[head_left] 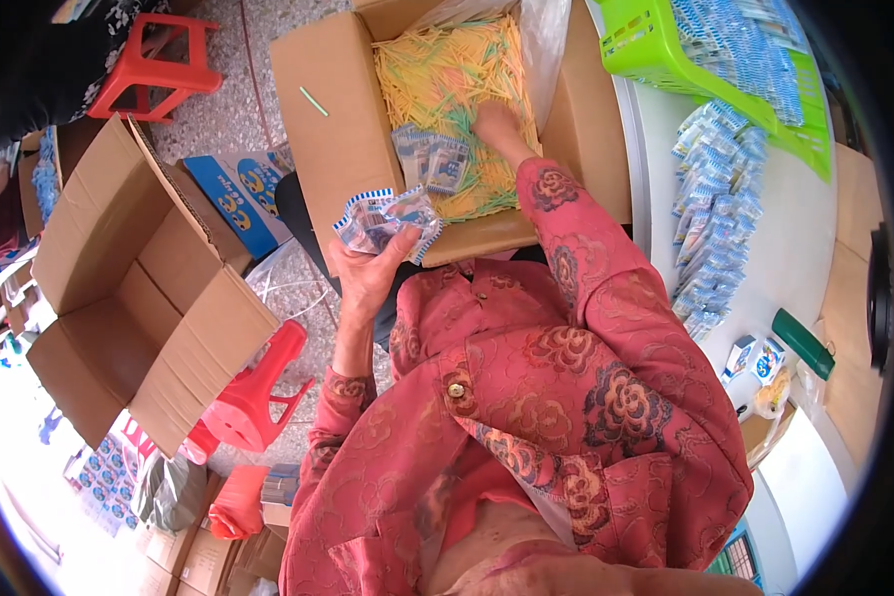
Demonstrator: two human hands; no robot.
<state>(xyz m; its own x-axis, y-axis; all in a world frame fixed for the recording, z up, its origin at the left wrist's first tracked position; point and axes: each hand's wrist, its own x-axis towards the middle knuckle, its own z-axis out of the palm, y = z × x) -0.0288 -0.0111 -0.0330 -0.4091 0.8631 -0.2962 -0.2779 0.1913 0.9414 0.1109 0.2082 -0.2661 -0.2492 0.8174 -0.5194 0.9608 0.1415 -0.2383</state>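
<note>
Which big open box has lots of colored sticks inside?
The box the right hand is in: yellow and green sticks fill it. The box farther left shows brown cardboard inside.

One wide fisheye head view, steeply downward, fairly close over the hands (pixel 367 278) and open carton (pixel 318 149)

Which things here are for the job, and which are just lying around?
Part of the job: left hand holding small packets; right hand among coloured sticks; cardboard box holding the sticks.
Seemingly just lying about: red stool at top left; blue box; dark green cylinder.
</note>
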